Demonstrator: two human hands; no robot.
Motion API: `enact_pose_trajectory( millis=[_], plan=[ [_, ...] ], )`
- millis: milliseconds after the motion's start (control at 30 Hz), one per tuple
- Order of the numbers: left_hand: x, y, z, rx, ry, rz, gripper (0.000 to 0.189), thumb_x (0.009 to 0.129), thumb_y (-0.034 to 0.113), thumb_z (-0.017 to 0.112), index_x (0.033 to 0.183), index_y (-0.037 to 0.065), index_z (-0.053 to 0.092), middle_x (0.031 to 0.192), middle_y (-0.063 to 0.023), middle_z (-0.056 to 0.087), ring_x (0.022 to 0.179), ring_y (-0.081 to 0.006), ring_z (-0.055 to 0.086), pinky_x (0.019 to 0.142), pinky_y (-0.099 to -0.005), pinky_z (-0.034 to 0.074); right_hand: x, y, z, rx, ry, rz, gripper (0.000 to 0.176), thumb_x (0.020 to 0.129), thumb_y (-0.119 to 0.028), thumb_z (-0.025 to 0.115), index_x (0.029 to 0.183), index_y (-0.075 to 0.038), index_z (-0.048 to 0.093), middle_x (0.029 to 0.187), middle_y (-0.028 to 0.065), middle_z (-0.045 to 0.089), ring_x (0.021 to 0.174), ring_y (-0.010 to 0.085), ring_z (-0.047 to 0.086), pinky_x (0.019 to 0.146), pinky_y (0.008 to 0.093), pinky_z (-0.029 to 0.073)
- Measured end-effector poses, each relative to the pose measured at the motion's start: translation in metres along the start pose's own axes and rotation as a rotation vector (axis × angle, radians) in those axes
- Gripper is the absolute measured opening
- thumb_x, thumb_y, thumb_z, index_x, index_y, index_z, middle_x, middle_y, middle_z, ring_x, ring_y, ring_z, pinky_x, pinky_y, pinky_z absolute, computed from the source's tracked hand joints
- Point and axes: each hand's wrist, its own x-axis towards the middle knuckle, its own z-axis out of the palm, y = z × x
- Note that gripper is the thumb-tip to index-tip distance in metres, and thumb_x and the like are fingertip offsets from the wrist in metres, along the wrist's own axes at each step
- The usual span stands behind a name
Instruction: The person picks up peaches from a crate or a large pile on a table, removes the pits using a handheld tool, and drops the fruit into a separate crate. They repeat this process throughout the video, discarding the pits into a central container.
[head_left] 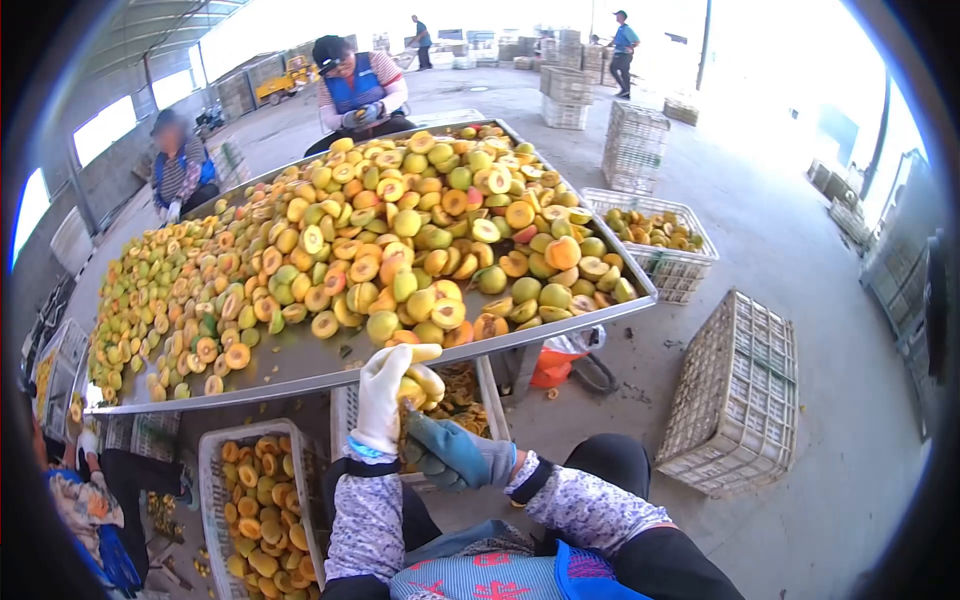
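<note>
My left hand (383, 395), in a white glove, is raised at the near edge of the metal table (560, 328). Its fingers are closed around a yellow peach piece (424, 384), partly covered by the glove. Just below and touching or nearly touching it is my right hand (455, 455), in a blue-grey glove, with fingers curled tight. Whatever the right hand grips is hidden; a small dark tip shows between the hands. In front of both hands, a heap of halved peaches (380, 240) covers much of the tabletop, many with cut orange faces up.
Beneath the hands stands a crate (490, 395) of peach scraps; another crate (207, 470) of peach halves is at left. An upturned crate (728, 400) and a filled crate (690, 255) stand right. One person (355, 85) sits across the table; others sit left, and stacked crates stand behind.
</note>
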Motion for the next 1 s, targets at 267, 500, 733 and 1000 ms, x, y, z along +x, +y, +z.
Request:
enact_pose_trajectory(
  millis=[267, 500, 733, 1000],
  plan=[
    [0.008, 0.018, -0.01, 0.213, -0.34, 0.009, 0.042, 0.1, 0.028, 0.052, 0.098, -0.008, 0.073, 0.067, -0.0122, 0.068, 0.061, -0.0204, 0.067, 0.059, -0.0289, 0.053, 0.013, 0.015, -0.022, -0.339, 0.082, -0.16, 0.046, 0.103, -0.056, 0.043, 0.083, -0.016, 0.052, 0.055, -0.0071, 0.039, 0.039, 0.0047, 0.033, 0.035, 0.0227, 0.024],
    [0.008, 0.003, -0.015, -0.192, -0.17, 0.208, 0.052, 0.106, 0.039, 0.039, 0.109, -0.005, 0.065, 0.055, -0.004, 0.047, 0.05, -0.0202, 0.051, 0.049, -0.0323, 0.048, 0.009, 0.0, -0.006, 0.045, -0.176, -0.044, 0.048, 0.103, -0.06, 0.041, 0.088, -0.017, 0.055, 0.058, -0.0068, 0.041, 0.04, 0.0067, 0.034, 0.036, 0.022, 0.029],
    [-0.03, 0.045, -0.132, -0.033, 0.62, 0.251, 0.046, 0.103, 0.042, 0.051, 0.119, 0.002, 0.067, 0.093, -0.0095, 0.072, 0.076, -0.0194, 0.07, 0.067, -0.0326, 0.059, 0.038, 0.031, -0.048, -1.453, 0.605, -0.154, 0.023, 0.094, -0.029, 0.064, 0.098, -0.008, 0.069, 0.093, 0.0209, 0.072, 0.088, 0.0398, 0.069, 0.078, 0.0507, 0.053],
    [-0.076, 0.034, -0.17, 1.043, 0.682, 0.087, 0.031, 0.099, 0.024, 0.06, 0.116, 0.0, 0.071, 0.103, -0.0106, 0.075, 0.094, -0.0157, 0.07, 0.086, -0.0272, 0.052, 0.017, 0.002, -0.074, -0.701, 0.693, -0.738, 0.022, 0.1, -0.023, 0.063, 0.102, -0.002, 0.066, 0.069, 0.0, 0.063, 0.063, 0.0101, 0.051, 0.063, 0.0274, 0.049]
  ],
)
